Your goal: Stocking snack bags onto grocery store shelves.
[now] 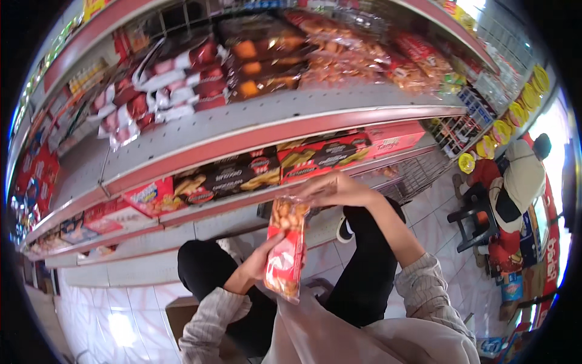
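My left hand (257,264) is shut around a clear plastic packet of snacks (287,248) with a red printed panel. Round golden pieces show through its upper end, and the packet stands roughly upright in front of my torso. Blurred by motion, my right hand (338,189) reaches across at the packet's top edge with its fingers pointing left. Whether those fingers grip the wrapper, I cannot tell. Just beyond this hand, red and dark snack boxes (325,157) line the lower shelf.
Above, a grey metal shelf (254,118) with a red front edge carries red-and-white packs (168,82), chocolate-brown packs (263,59) and clear snack bags (345,54). A cardboard box (177,318) rests by my left leg. At right, a person (520,182) sits near a dark plastic stool (475,223).
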